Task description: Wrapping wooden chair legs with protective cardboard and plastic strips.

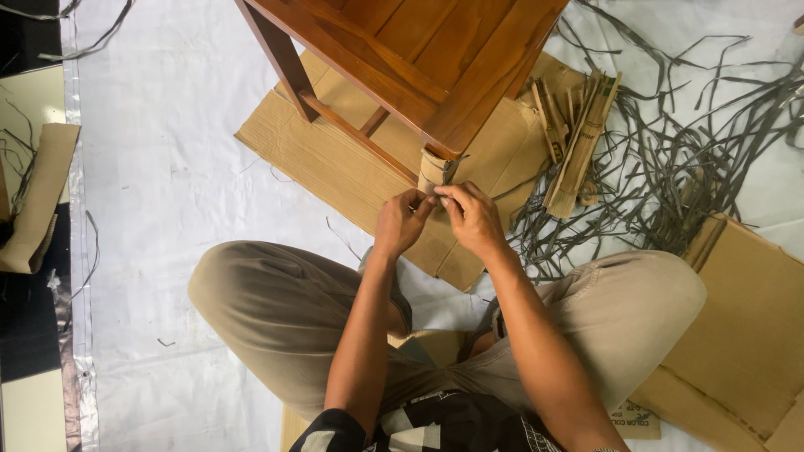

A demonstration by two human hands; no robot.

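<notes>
Pinching the cardboard wrap tight with left hand and right hand, we're keeping it snug around the chair leg just above, strips off right.

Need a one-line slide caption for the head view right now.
Seated cross-legged, left hand and right hand pinch a cardboard wrap on a wooden chair leg.
</notes>
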